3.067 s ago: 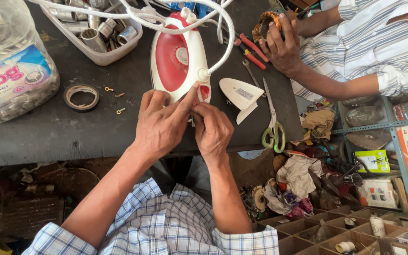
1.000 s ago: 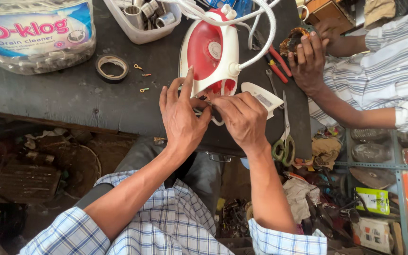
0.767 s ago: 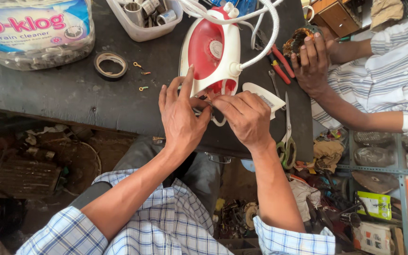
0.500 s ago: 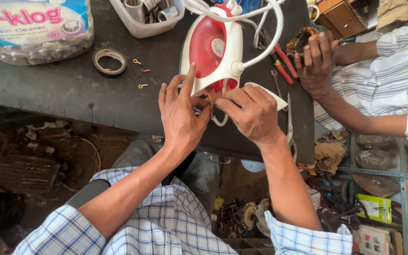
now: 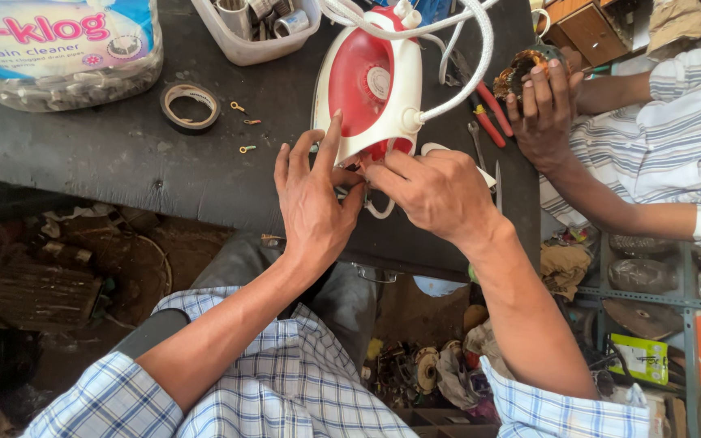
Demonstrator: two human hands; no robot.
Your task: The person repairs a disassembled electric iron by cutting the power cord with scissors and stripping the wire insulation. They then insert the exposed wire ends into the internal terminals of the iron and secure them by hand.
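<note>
A dark workbench (image 5: 91,154) fills the upper view. At eleven o'clock lies a clear plastic bag with a pink and blue label (image 5: 50,45); a roll of black tape (image 5: 190,105) sits just right of it, with small brass terminals (image 5: 243,123) beside. At twelve o'clock stands a white tray of metal parts (image 5: 257,28). Red-handled pliers (image 5: 490,109) lie at one o'clock, near a co-worker's hand (image 5: 544,109) in a striped sleeve (image 5: 683,138)

Person wearing a blue-and-white checked shirt (image 5: 285,381), sleeves rolled above the elbows, forearms bare, dark grey trousers (image 5: 245,264); no rings or watch on either hand.
</note>
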